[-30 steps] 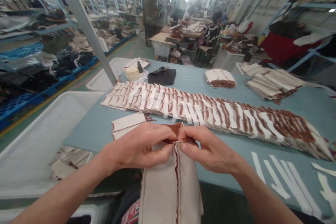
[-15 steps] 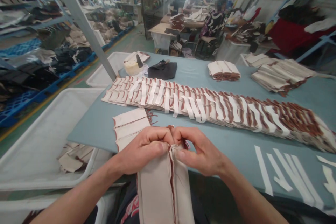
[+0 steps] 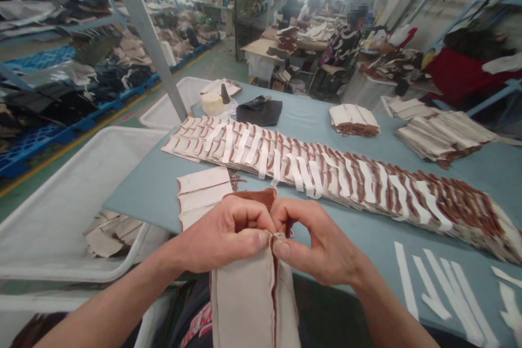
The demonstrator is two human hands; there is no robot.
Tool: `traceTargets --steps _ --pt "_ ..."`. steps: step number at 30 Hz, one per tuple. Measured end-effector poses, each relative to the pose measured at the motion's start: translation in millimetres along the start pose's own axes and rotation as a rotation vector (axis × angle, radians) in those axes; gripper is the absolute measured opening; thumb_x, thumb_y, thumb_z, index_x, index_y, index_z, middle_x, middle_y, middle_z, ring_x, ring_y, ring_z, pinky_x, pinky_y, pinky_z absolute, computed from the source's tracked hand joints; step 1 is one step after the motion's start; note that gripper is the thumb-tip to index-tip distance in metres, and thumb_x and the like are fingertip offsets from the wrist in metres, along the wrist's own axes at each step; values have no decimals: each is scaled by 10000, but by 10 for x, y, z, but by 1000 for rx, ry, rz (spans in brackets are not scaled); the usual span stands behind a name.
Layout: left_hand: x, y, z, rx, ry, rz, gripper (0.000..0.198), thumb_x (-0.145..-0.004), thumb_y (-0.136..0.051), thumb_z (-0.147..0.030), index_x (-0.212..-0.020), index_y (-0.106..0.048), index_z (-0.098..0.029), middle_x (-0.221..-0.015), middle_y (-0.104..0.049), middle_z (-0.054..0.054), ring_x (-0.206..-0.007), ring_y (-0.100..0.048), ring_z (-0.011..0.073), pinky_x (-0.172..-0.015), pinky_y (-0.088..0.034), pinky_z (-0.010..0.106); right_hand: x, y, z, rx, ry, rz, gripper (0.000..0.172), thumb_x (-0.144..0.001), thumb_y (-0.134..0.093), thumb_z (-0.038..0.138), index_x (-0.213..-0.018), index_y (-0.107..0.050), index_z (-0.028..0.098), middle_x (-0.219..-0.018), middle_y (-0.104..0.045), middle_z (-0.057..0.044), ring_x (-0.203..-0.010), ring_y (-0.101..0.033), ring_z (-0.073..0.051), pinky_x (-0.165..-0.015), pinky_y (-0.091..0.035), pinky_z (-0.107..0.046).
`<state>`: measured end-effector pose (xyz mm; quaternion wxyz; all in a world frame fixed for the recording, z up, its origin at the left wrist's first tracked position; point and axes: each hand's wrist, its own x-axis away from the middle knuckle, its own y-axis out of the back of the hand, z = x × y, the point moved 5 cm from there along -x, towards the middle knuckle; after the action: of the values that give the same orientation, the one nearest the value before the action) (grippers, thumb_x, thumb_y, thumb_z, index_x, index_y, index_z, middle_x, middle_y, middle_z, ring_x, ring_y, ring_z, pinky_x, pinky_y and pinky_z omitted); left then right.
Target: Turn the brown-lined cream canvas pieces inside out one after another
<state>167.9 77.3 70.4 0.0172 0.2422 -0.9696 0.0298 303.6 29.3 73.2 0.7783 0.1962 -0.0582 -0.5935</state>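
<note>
Low in the middle hangs a cream leather panel (image 3: 242, 304) with a brown-edged seam running down it; brown shows on its reverse near the top. My left hand (image 3: 228, 234) pinches its upper edge just left of the seam, thumb on top. Directly beside it, my right hand (image 3: 312, 239) is closed on the same edge at the right of the seam. The fingertips of both hands nearly touch. Beyond my left hand, a similar cream panel piece (image 3: 204, 187) with brown threads lies on the table.
A long overlapping row of cream-and-brown pieces (image 3: 293, 157) crosses the blue-green table (image 3: 138, 187), with white strips on it. Loose white strips (image 3: 457, 288) lie at right. Stacked pieces (image 3: 354, 119) and a black cloth (image 3: 259, 111) sit behind. White bins (image 3: 73, 174) stand left; a person (image 3: 342, 38) sits farther back.
Both hands stay pinched at the seam and have shifted slightly right with the panel. More of the panel's brown reverse shows behind my fingers. The camera view has turned a little left.
</note>
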Motion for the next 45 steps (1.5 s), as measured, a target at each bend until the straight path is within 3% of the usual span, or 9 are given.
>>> traceTargets --steps 4,9,13,18,23,27,32,37,45 --pt "14 38 68 -20 34 -28 221 -836 -604 -305 -725 -603 -114 -697 -546 -11 -612 -442 93 -552 -333 197 -29 -23 -18 -30 -19 23 188 -858 -600 305 -725 -512 206 -680 -508 32 -626 -469 -119 -594 -401 -234" --pt "85 90 56 -71 59 -57 260 -869 -581 -332 -757 -620 -101 -700 -556 0 -621 -452 100 -556 -336 198 -56 -15 55 124 -30 -25 139 -820 -581 220 -703 -508 202 -645 -480 49 -597 -440 -106 -571 -358 -230" --pt "107 121 31 -94 4 -21 274 -906 -568 -326 -766 -633 -99 -690 -548 -7 -621 -443 92 -550 -322 188 -78 -32 69 159 -29 -28 133 -797 -601 210 -694 -517 199 -629 -471 60 -586 -419 -98 -563 -322 -237" --pt "94 142 108 -65 46 -5 307 -846 -725 -372 -736 -580 -125 -653 -481 -45 -591 -374 74 -527 -279 184 -92 -32 22 111 -35 -5 131 -820 -620 184 -707 -555 192 -642 -503 61 -592 -439 -93 -566 -339 -226" --pt "128 175 81 -153 78 34 283 -923 -649 -376 -815 -655 -114 -684 -535 -18 -619 -412 93 -549 -320 192 -55 4 10 48 -15 64 147 -928 -638 229 -790 -610 189 -736 -585 42 -663 -508 -96 -636 -392 -211" --pt "133 192 9 -211 36 61 230 -918 -614 -309 -830 -673 -105 -692 -556 -13 -626 -434 97 -566 -346 196 -36 2 38 91 8 46 114 -894 -650 180 -793 -599 189 -745 -591 41 -660 -501 -98 -644 -385 -216" --pt "109 217 -38 -410 -5 -17 140 -837 -582 -179 -748 -664 -108 -622 -520 -40 -577 -405 77 -535 -311 188 -58 -48 52 197 33 0 105 -848 -616 145 -762 -573 187 -704 -567 40 -638 -484 -104 -646 -361 -237" --pt "84 242 -152 -690 -82 -53 151 -796 -549 -94 -783 -692 -138 -644 -590 -45 -579 -462 76 -551 -325 194 -101 -52 30 244 10 -20 116 -822 -586 147 -720 -550 190 -669 -533 42 -612 -449 -106 -627 -333 -246" --pt "-8 181 -327 -925 -146 166 151 -768 -554 -39 -767 -633 -167 -618 -507 -63 -536 -432 78 -535 -308 217 -156 -81 -38 347 -96 30 125 -785 -580 174 -682 -511 195 -642 -529 31 -605 -448 -121 -595 -280 -267"
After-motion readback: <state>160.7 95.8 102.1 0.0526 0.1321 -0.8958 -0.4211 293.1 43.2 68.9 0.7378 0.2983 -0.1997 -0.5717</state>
